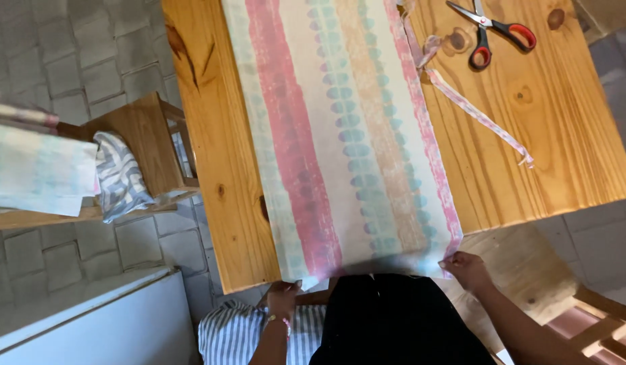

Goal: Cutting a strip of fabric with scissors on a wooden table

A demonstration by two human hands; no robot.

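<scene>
A long strip of cloth (pixel 340 128) with pink, teal and beige stripes lies along a wooden table (pixel 556 142), reaching its near edge. My left hand (pixel 282 297) pinches the cloth's near left corner just below the table edge. At the near right corner my right hand (pixel 467 268) grips the cloth's pink border. Both hands hold the near end of the cloth against my dark clothing. A thin cut-off strip of the same fabric (pixel 472 111) lies to the right of the cloth. Red-handled scissors (pixel 492 30) rest at the far right of the table.
A wooden chair (pixel 151 142) at the left holds a grey-patterned cloth (pixel 120 177) and folded pale fabric (pixel 36 169). Another chair (pixel 536 270) sits below the table's right corner. A white surface (pixel 103 324) is at bottom left. The floor is grey paving.
</scene>
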